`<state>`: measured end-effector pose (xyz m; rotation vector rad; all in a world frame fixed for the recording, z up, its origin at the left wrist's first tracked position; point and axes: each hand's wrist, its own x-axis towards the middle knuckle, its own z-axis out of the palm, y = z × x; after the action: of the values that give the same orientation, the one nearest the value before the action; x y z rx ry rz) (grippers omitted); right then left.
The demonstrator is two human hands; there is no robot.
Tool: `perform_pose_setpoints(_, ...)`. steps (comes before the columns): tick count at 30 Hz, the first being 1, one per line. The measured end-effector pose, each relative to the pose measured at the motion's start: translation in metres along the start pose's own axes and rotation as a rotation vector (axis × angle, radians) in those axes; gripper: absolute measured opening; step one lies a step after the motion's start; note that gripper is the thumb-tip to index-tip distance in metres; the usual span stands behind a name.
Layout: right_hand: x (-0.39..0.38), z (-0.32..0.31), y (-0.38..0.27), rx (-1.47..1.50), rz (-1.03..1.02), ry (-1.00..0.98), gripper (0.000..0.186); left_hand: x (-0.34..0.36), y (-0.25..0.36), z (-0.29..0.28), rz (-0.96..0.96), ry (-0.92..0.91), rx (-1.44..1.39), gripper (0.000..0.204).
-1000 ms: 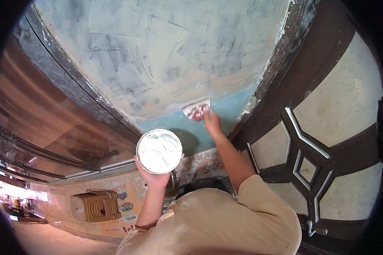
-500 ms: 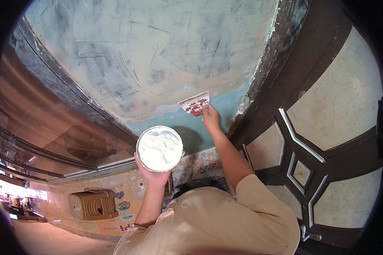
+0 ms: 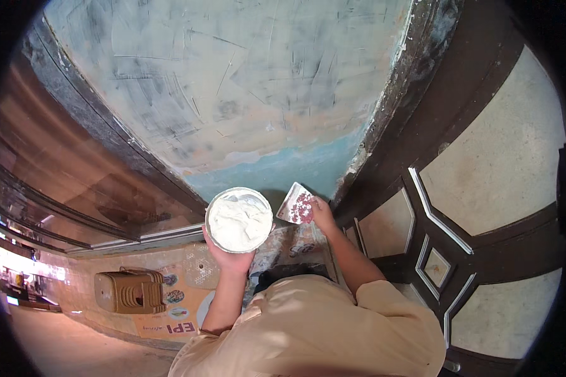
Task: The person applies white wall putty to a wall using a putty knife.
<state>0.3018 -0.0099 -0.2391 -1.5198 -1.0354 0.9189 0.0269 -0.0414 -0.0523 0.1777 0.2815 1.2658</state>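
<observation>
My left hand is wrapped round the underside of a round tub, its open top facing up. White putty lies in it, in thick folds. To the right of the tub, my right hand grips a putty scraper, a flat wedge-shaped blade with red and white smears. The scraper is apart from both tub and wall. Ahead stands the wall, coated in patchy grey-white streaks, with a bare blue band along its lower part.
A dark wooden door with pale panels is on the right. Glass panes in dark frames run along the left. A brown plastic stool stands on a printed sheet at the lower left.
My right hand has brought the scraper down from the wall to beside the tub and turned its blade. The tub has hardly moved in my left hand.
</observation>
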Motion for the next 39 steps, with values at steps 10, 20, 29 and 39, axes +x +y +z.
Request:
perform_pose_setpoints(10, 0.014, -0.041, -0.128, 0.28, 0.079, -0.406, 0.017, -0.001, -0.012, -0.002, 0.109, -0.042, -0.052, 0.084)
perform_pose_setpoints(20, 0.009, -0.008, -0.179, 0.598, -0.118, -0.494, 0.013, -0.005, 0.0, -0.011, 0.178, 0.036, -0.02, 0.079)
perform_pose_setpoints(29, 0.001, 0.03, -0.189, 0.28, -0.184, -0.422, 0.029, -0.014, 0.045, -0.023, 0.174, 0.019, -0.06, 0.082)
perform_pose_setpoints(39, -0.008, 0.09, -0.156, 0.747, -0.01, -0.135, 0.067, -0.014, 0.097, -0.043, 0.103, 0.054, -0.007, 0.077)
